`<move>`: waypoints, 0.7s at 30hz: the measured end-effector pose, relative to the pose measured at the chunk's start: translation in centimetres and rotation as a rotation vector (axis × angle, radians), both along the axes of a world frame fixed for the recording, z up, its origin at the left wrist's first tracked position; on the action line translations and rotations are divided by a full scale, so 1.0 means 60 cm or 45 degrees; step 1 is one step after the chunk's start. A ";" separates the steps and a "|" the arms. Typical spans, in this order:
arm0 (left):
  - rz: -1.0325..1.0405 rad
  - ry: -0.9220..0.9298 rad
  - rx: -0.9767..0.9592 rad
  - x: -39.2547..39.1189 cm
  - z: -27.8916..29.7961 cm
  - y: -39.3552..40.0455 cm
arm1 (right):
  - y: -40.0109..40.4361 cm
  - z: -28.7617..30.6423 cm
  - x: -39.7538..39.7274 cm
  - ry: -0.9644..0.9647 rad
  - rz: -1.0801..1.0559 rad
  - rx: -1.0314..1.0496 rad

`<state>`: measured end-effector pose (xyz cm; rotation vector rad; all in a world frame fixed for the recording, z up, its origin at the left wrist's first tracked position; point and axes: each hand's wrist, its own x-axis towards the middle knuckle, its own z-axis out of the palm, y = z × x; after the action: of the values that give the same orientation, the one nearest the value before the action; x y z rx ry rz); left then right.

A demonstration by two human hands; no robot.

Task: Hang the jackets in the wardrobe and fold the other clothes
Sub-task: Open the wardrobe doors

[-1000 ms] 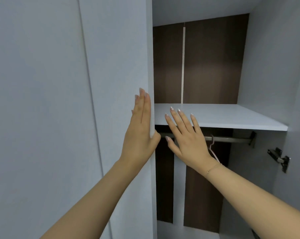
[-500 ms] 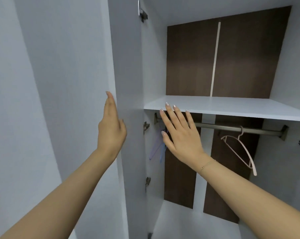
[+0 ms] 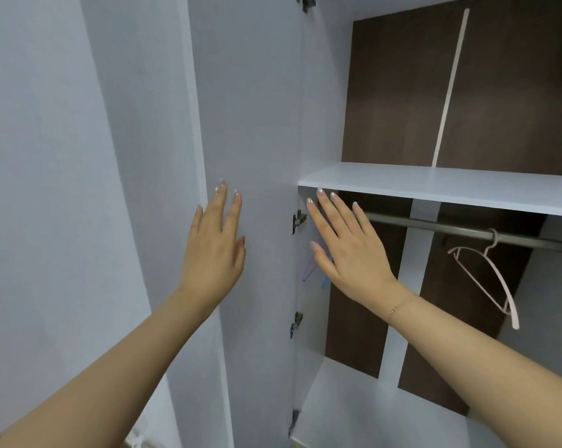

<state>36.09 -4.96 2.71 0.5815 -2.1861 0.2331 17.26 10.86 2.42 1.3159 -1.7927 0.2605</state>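
Both hands flat-fingered, grasping nothing, left hand (image 3: 213, 250) at smooth grey door (image 3: 250, 124), right hand (image 3: 347, 250) before metal rail (image 3: 434, 226), pink hanger (image 3: 489, 273)

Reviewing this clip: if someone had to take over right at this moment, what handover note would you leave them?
Left hand: open, fingers straight, flat at the wardrobe door.
Right hand: open, raised inside the wardrobe just below the shelf, holding nothing.
Rail carries a pink hanger; purple and blue hangers show partly behind the right hand.
Done: wardrobe is open.
Left: everything else. No jackets or other clothes are in view; none hung or folded here.
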 end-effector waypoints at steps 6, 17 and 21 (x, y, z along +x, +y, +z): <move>0.349 -0.120 -0.259 0.038 -0.041 0.066 | 0.021 -0.031 0.016 -0.057 0.124 0.081; 0.886 -0.185 -0.205 0.194 -0.116 0.287 | 0.090 -0.079 0.137 -0.108 0.680 0.234; 1.125 -0.217 -0.108 0.278 -0.150 0.387 | 0.120 -0.101 0.217 -0.146 0.885 0.258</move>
<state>52.77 18.25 -6.30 1.4940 -1.9248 0.8545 30.27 18.08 -3.61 2.0818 -1.4155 0.5479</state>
